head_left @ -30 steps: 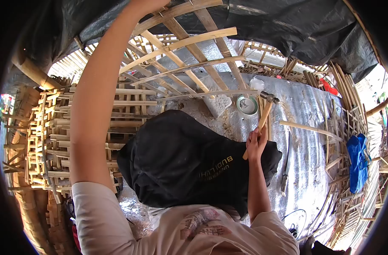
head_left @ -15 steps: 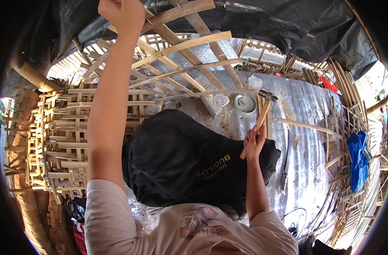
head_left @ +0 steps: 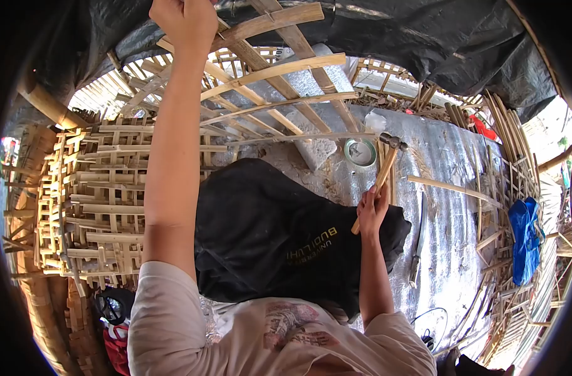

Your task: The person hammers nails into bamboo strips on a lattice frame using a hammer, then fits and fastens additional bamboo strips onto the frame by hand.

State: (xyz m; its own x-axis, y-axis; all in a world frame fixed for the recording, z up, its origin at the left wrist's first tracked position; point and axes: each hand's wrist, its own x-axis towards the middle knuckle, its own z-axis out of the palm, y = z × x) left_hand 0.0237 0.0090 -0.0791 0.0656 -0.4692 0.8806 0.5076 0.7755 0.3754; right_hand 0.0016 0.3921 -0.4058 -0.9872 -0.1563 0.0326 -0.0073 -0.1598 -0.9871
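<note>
My left hand (head_left: 189,22) is raised at the top of the view beside a lattice of bamboo slats (head_left: 273,69). Its fingers are curled and partly cut off by the frame's edge, so what they hold is hidden. My right hand (head_left: 372,210) is closed round the wooden handle of a hammer (head_left: 386,169), whose metal head points away from me. Below the lattice, a round green-rimmed container (head_left: 360,152) stands beside a pale block (head_left: 316,152). A black cloth with printed letters (head_left: 267,232) covers my lap.
Woven bamboo panels (head_left: 113,207) are stacked at the left. A long-bladed tool (head_left: 416,257) and a bamboo strip (head_left: 455,188) lie on the silvery sheet (head_left: 448,250) at the right. A blue bag (head_left: 525,241) is farther right. Black plastic sheeting (head_left: 423,37) hangs ahead.
My left hand has shifted left from the top middle, and the lattice has tilted and lowered slightly. My right hand keeps its hold on the hammer, nearly still.
</note>
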